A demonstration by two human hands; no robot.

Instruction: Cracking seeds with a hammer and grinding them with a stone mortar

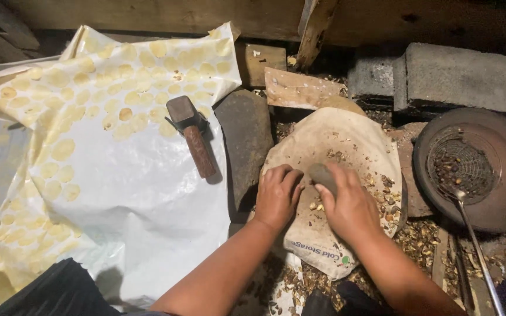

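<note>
Wrapped around a dark stone [323, 175], the right hand [351, 206] grips it firmly from above, fingers curled over its top, near the middle of a worn cloth sack [346, 143] spread over the ground. Beside it the left hand [277, 194] rests fingers-down on the sack, seemingly pinching a small nut, though the view is too poor to be sure. That stone looks heavy, hard and smooth, best held across its broad back; the nuts and shells [385, 202] scattered toward the sack's right edge look light and brittle. Just past the sack's left edge lies a flat dark slab [246, 140], then a hammer [191, 134] on a white plastic sheet [118, 199]. A round pan holding a wire strainer [461, 164] crowds the right side, so open room lies mainly toward the sack's far edge.
</note>
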